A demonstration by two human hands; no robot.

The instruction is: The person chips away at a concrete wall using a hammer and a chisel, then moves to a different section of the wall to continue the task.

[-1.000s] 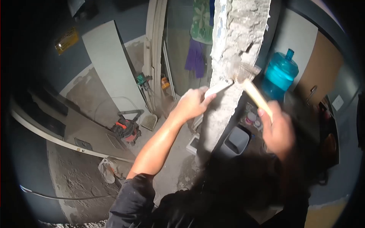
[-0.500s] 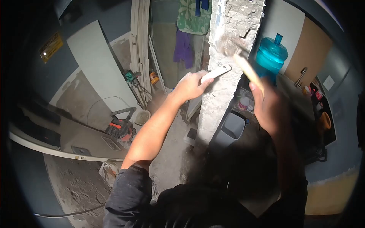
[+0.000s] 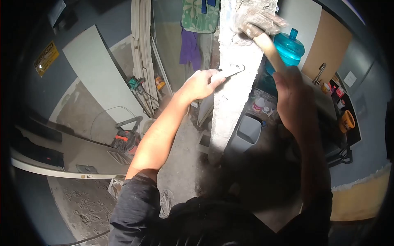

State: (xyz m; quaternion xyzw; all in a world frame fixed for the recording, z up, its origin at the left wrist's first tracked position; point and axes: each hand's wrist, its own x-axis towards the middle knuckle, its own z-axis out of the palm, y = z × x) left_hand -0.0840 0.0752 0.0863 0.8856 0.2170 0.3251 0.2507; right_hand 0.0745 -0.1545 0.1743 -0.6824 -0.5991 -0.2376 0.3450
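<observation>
Pressing chisel [image 3: 230, 71] against pillar [image 3: 234, 102] edge, hammer [image 3: 257, 22] raised.

I stood in a home under renovation, more building site than living space. The concrete floor [image 3: 82, 192] was bare and dusty, and the rough plaster column [image 3: 234, 82] in front of me was chipped raw. A shop vacuum [image 3: 125, 139] sat on the floor near loose white boards [image 3: 96, 78] leaning on the dark wall, with door-frame trim [image 3: 141, 53] stacked upright beside them. Yet it was plainly lived in (clothes [image 3: 193, 28] hung behind the column): a blue water jug [image 3: 289, 47], a faucet [image 3: 319, 71] over a counter, and a grey bin [image 3: 246, 131] stood to my right.
</observation>
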